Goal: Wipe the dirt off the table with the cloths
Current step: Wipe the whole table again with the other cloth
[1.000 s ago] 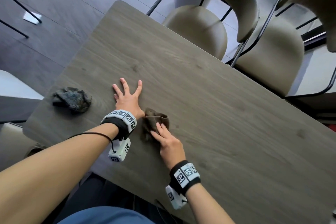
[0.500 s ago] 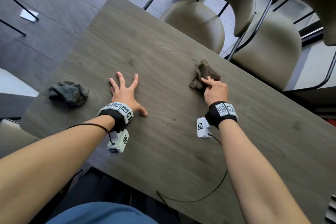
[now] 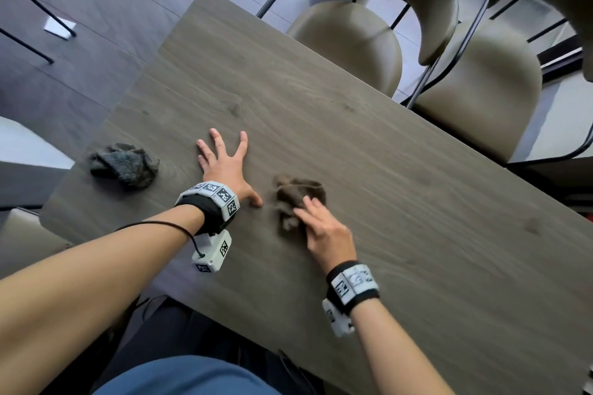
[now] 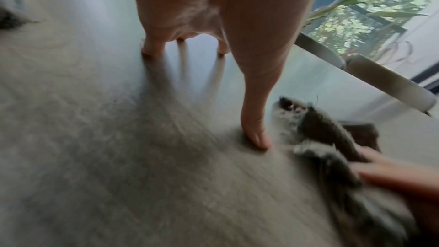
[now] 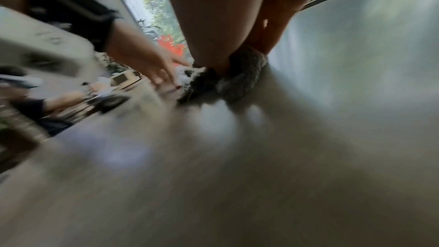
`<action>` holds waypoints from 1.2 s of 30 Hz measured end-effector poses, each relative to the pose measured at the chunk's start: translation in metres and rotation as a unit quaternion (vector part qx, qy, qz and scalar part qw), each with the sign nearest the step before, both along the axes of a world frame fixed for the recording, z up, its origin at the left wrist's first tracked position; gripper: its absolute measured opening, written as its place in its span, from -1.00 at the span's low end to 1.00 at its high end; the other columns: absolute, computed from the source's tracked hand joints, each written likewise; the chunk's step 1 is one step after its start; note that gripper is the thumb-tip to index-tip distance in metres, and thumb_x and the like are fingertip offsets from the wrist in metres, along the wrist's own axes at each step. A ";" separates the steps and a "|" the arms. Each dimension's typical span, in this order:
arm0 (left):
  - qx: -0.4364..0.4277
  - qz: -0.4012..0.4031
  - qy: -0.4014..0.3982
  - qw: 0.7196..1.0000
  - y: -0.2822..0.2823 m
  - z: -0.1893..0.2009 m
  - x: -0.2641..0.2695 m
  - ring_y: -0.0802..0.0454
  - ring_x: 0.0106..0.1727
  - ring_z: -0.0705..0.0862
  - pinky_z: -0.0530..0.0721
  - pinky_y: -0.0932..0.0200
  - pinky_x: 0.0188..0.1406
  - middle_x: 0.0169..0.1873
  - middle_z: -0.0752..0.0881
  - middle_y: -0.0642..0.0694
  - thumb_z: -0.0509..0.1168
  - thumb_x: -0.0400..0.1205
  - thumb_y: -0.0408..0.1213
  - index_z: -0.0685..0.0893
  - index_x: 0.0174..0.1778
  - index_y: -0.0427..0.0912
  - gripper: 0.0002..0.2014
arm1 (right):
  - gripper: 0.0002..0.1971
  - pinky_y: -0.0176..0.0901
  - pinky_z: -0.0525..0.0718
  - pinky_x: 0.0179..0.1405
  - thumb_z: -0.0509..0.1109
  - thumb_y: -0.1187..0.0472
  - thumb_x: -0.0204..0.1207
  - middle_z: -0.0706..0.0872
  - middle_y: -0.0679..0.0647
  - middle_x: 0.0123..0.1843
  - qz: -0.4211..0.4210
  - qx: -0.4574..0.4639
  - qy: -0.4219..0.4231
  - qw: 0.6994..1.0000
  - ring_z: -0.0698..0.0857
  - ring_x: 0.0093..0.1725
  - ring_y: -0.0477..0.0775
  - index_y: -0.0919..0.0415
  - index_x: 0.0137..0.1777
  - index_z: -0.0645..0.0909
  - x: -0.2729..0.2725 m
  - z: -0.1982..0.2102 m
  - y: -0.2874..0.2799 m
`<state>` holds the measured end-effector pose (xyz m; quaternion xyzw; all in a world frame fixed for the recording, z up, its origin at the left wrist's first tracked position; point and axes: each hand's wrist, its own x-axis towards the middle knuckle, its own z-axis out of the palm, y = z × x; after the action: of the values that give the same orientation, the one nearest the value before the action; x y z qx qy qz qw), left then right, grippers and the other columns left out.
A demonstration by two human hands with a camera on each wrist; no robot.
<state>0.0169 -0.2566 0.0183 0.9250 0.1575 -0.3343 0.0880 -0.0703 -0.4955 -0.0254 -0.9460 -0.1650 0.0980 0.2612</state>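
A crumpled brown cloth (image 3: 300, 196) lies on the grey wood-grain table (image 3: 401, 196) near the front edge. My right hand (image 3: 316, 221) presses on the cloth's near side with fairly straight fingers; the right wrist view, blurred, shows the cloth (image 5: 242, 80) bunched under them. My left hand (image 3: 224, 157) lies flat on the table just left of the cloth, fingers spread and holding nothing. In the left wrist view the left thumb (image 4: 254, 134) rests close beside the cloth (image 4: 318, 125). A second, dark grey cloth (image 3: 125, 163) sits crumpled near the table's left end, untouched.
Two beige padded chairs (image 3: 353, 35) (image 3: 481, 86) stand along the table's far side. A dark spot (image 3: 532, 226) marks the tabletop to the right. The left corner of the table is close to the grey cloth, with tiled floor (image 3: 96, 9) beyond.
My right hand swept the brown cloth out to the far edge half a second ago and has now pulled it back beside the left thumb. The left hand and grey cloth stayed put.
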 end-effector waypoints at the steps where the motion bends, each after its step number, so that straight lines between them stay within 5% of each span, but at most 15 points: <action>1: 0.008 -0.014 0.006 1.000 -0.006 0.001 0.002 -0.63 0.67 -0.24 0.06 -0.40 0.68 0.66 -0.41 -0.44 0.76 0.09 0.15 -0.31 0.73 0.22 0.55 | -0.50 -0.26 0.55 0.36 0.49 0.38 0.40 0.63 -0.03 0.44 -0.019 -0.013 -0.010 1.000 0.59 0.42 -0.05 -0.07 0.31 0.70 0.016 -0.001 -0.012; 3: 0.000 -0.049 0.005 0.999 -0.020 0.002 0.004 -0.65 0.67 -0.22 0.11 -0.44 0.66 0.68 -0.41 -0.41 0.73 0.20 0.05 -0.26 0.74 0.30 0.43 | -0.52 -0.27 0.54 0.30 0.45 0.38 0.45 0.63 -0.04 0.43 -0.070 -0.030 -0.028 0.997 0.60 0.41 -0.07 -0.08 0.32 0.69 0.049 0.000 -0.032; 6: -0.025 -0.113 0.005 0.993 -0.049 0.005 0.006 -0.64 0.67 -0.24 0.18 -0.57 0.56 0.69 -0.42 -0.33 0.63 0.32 0.17 -0.18 0.71 0.42 0.26 | -0.55 -0.17 0.62 0.24 0.37 0.37 0.49 0.68 -0.04 0.37 -0.164 -0.040 -0.050 0.984 0.69 0.31 -0.01 -0.12 0.27 0.71 0.096 0.006 -0.061; 13: -0.026 -0.086 0.024 0.996 -0.089 0.002 0.012 -0.71 0.61 -0.36 0.12 -0.76 0.45 0.62 -0.50 -0.47 0.69 0.10 0.30 -0.26 0.68 0.41 0.44 | -0.39 -0.10 0.61 0.24 0.30 0.30 0.49 0.79 0.16 0.13 -0.254 -0.107 0.043 0.960 0.72 0.10 0.30 -0.34 0.44 0.50 0.159 0.039 -0.078; 17: -0.022 -0.081 0.016 0.996 -0.088 -0.004 0.011 -0.69 0.61 -0.37 0.11 -0.75 0.44 0.62 -0.51 -0.45 0.69 0.12 0.28 -0.26 0.66 0.45 0.41 | -0.51 -0.14 0.67 0.16 0.37 0.34 0.41 0.82 0.13 0.11 -0.172 -0.005 0.007 0.985 0.78 0.06 0.21 -0.09 0.31 0.70 0.099 0.039 -0.056; 19: -0.016 -0.081 0.014 0.997 -0.089 -0.005 0.012 -0.69 0.62 -0.36 0.14 -0.74 0.45 0.63 -0.49 -0.44 0.65 0.28 0.17 -0.23 0.68 0.43 0.29 | -0.59 -0.16 0.64 0.27 0.40 0.41 0.38 0.78 0.09 0.22 -0.105 0.045 0.014 0.993 0.76 0.19 0.12 0.04 0.17 0.77 0.043 0.030 -0.036; 24: -0.013 -0.083 0.007 0.996 -0.089 -0.008 0.013 -0.69 0.62 -0.35 0.16 -0.73 0.46 0.64 -0.47 -0.44 0.48 0.50 -0.03 -0.20 0.70 0.40 0.08 | -0.60 0.03 0.38 0.57 0.37 0.52 0.45 0.43 0.05 0.60 -0.035 0.031 0.054 0.997 0.35 0.62 0.04 0.22 0.26 0.60 -0.026 0.010 -0.014; 27: -0.020 -0.077 0.013 0.997 -0.088 -0.007 0.012 -0.68 0.63 -0.35 0.17 -0.73 0.46 0.64 -0.47 -0.44 0.57 0.42 0.09 -0.19 0.70 0.42 0.16 | -0.45 -0.06 0.61 0.38 0.39 0.57 0.39 0.54 0.00 0.53 -0.028 0.013 -0.005 1.000 0.52 0.49 -0.04 0.18 0.37 0.57 0.002 0.011 -0.032; 30: -0.036 -0.065 0.025 0.997 -0.089 -0.005 0.012 -0.66 0.63 -0.39 0.10 -0.73 0.45 0.63 -0.52 -0.41 0.69 0.12 0.27 -0.23 0.66 0.50 0.39 | -0.40 0.03 0.77 0.06 0.36 0.56 0.38 0.60 0.04 0.47 -0.095 -0.005 -0.045 0.994 0.67 0.33 0.04 0.14 0.42 0.58 0.048 0.013 -0.064; 34: -0.034 -0.060 0.028 0.997 -0.089 -0.002 0.013 -0.64 0.63 -0.39 0.10 -0.73 0.48 0.63 -0.53 -0.40 0.70 0.07 0.28 -0.23 0.66 0.50 0.44 | -0.22 0.07 0.71 0.01 0.21 0.53 0.42 0.64 0.09 0.42 -0.188 -0.096 -0.015 0.977 0.75 0.03 0.37 -0.09 0.61 0.34 0.115 0.024 -0.105; 36: -0.034 -0.061 0.027 0.997 -0.089 -0.001 0.013 -0.64 0.64 -0.38 0.10 -0.73 0.48 0.63 -0.52 -0.40 0.71 0.07 0.28 -0.23 0.66 0.51 0.44 | -0.32 0.09 0.66 0.10 0.18 0.48 0.48 0.68 0.18 0.37 -0.204 -0.133 0.018 0.970 0.72 0.06 0.42 -0.07 0.56 0.44 0.139 0.034 -0.113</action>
<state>0.0303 -0.3456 0.0172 0.9200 0.0918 -0.3691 0.0942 0.0690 -0.6086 0.0084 -0.9840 0.0504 0.0808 0.1507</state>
